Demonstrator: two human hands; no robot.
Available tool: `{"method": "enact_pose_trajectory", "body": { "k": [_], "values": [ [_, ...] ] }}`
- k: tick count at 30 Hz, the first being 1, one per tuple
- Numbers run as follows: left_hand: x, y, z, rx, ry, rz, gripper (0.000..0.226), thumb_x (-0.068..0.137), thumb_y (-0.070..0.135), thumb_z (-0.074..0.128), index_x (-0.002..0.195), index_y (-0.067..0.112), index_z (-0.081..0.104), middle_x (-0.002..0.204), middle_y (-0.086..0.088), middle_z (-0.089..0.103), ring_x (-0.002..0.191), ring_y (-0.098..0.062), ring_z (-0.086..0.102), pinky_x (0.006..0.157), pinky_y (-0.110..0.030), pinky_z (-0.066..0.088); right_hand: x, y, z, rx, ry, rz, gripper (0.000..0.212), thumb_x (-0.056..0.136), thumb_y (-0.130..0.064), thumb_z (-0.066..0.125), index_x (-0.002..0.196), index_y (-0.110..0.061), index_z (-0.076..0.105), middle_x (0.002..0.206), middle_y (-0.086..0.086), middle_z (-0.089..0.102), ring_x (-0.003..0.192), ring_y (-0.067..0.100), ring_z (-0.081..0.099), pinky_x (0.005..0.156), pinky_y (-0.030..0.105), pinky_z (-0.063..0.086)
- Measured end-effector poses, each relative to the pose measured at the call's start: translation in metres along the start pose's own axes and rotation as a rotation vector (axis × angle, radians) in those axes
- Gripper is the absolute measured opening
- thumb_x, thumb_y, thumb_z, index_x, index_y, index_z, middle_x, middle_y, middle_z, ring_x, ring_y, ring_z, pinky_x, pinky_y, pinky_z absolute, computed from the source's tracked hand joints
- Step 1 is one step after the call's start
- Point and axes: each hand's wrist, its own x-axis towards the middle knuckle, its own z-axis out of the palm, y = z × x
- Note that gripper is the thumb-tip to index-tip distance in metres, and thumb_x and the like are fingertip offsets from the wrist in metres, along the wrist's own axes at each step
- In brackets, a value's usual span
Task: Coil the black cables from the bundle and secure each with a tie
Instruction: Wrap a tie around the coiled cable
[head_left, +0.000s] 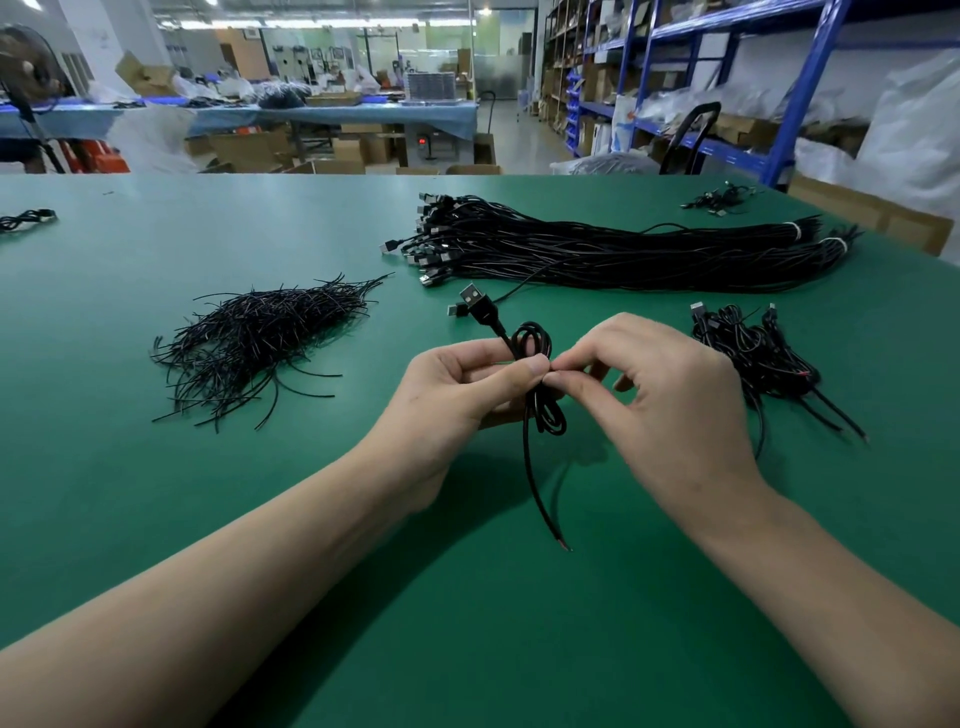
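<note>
Black cable wound into a small coil (537, 364) sits at the centre of the head view, held above the green table mat (467, 623). The left hand (457, 395) grips the coil's middle, fingers curled behind it and thumb pressed on the front. The right hand (660, 400) pinches the same spot with thumb and forefinger, its other fingers loosely bent. Whether a tie lies between those fingertips cannot be told. The cable's silver USB plug (471, 296) sticks up to the upper left of the coil, and its bare tail (545, 509) hangs down towards the mat.

Just behind the hands, from centre to upper right, lies the long bundle of straight black cables (597, 249), plugs fanned towards the left and the far ends bound with white bands (792, 228). One plug lies very near the held plug. A loose heap of thin black wire ties (260, 338) lies at centre left, well apart from the left hand. A heap of coiled black cables (753, 358) sits near the right hand, at centre right. A few stray cables lie at the upper left edge (26, 219) and by the table's upper right corner (719, 198).

Open green mat fills the bottom of the frame around both forearms and lies between the tie heap and the hands. Beyond the far edge stand blue metal shelves (810, 78) and a brown cardboard box (878, 221).
</note>
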Motion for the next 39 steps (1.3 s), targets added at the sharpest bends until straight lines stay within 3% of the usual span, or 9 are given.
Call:
{"method": "enact_pose_trajectory", "body": {
  "k": [7,11,17,22,26,30,34,37,39],
  "values": [
    [-0.001,-0.001,0.004,0.028,0.037,0.082,0.025,0.079,0.029,0.074,0.1,0.016,0.078,0.092,-0.004,0.079,0.083,-0.007,0.072,0.077,-0.019,0.056,-0.001,-0.003,-0.001,-0.094,-0.062,0.012,0.011,0.093,-0.034,0.071,0.089,-0.024,0.071,0.077,-0.009,0.064,0.063,0.006,0.044,0.059,0.038,0.049],
    [-0.002,-0.001,0.008,0.054,0.027,0.111,0.019,0.092,0.016,0.067,0.108,0.018,0.075,0.1,-0.003,0.079,0.089,-0.006,0.073,0.08,-0.017,0.055,0.0,-0.001,0.002,-0.01,-0.114,0.125,0.01,0.094,-0.033,0.068,0.087,-0.026,0.069,0.075,-0.012,0.065,0.059,0.006,0.047,0.058,0.036,0.046],
    [-0.003,0.002,0.009,0.176,-0.08,0.17,0.034,0.097,0.001,0.062,0.129,0.01,0.064,0.12,0.001,0.074,0.114,-0.009,0.068,0.096,-0.02,0.051,0.002,0.001,0.001,0.158,-0.153,0.294,0.015,0.094,-0.021,0.067,0.08,-0.023,0.068,0.062,-0.005,0.062,0.053,0.007,0.051,0.052,0.021,0.036],
    [-0.005,0.009,0.009,0.381,0.008,0.362,0.035,0.093,-0.002,0.067,0.124,0.014,0.069,0.118,0.008,0.074,0.113,-0.005,0.068,0.099,-0.021,0.051,0.007,-0.001,0.002,0.641,-0.255,0.61,0.016,0.098,-0.013,0.061,0.084,-0.007,0.067,0.06,-0.004,0.057,0.055,0.009,0.048,0.051,0.02,0.039],
    [-0.009,0.015,0.007,0.699,0.091,0.62,0.035,0.092,0.004,0.07,0.12,0.026,0.073,0.115,0.017,0.073,0.109,0.002,0.067,0.097,-0.028,0.053,0.01,-0.003,-0.004,1.17,-0.409,0.823,0.016,0.084,-0.011,0.069,0.071,-0.02,0.071,0.063,0.002,0.05,0.053,0.011,0.041,0.046,0.02,0.032],
    [-0.007,0.021,0.004,0.824,0.056,0.78,0.03,0.093,0.008,0.069,0.12,0.022,0.073,0.12,0.005,0.071,0.115,-0.011,0.062,0.1,-0.027,0.047,0.009,-0.002,-0.003,1.396,-0.41,0.893,0.007,0.076,-0.013,0.063,0.077,-0.012,0.069,0.061,0.003,0.047,0.049,0.012,0.041,0.043,0.02,0.034],
    [-0.004,0.019,0.003,0.865,0.082,0.734,0.032,0.095,0.01,0.067,0.122,0.025,0.072,0.095,-0.002,0.054,0.087,-0.015,0.048,0.079,-0.018,0.037,0.007,-0.001,-0.001,1.273,-0.345,0.783,0.01,0.082,-0.021,0.065,0.081,-0.011,0.065,0.063,0.0,0.051,0.052,0.011,0.042,0.048,0.021,0.036],
    [-0.006,0.018,0.007,0.432,-0.034,0.441,0.028,0.102,0.02,0.053,0.12,0.023,0.075,0.076,0.007,0.054,0.067,-0.008,0.047,0.065,-0.018,0.037,0.008,-0.002,0.001,0.974,-0.234,0.617,0.014,0.096,-0.011,0.06,0.085,-0.01,0.067,0.068,0.005,0.054,0.057,0.01,0.045,0.051,0.021,0.038],
    [-0.006,0.018,0.01,0.172,-0.027,0.246,0.029,0.102,0.032,0.051,0.109,0.022,0.078,0.076,0.002,0.059,0.063,-0.016,0.056,0.062,-0.022,0.042,0.007,-0.002,0.002,0.688,-0.179,0.459,0.015,0.1,-0.01,0.06,0.088,-0.01,0.068,0.068,0.004,0.056,0.06,0.012,0.046,0.056,0.03,0.04]
  ]
}}
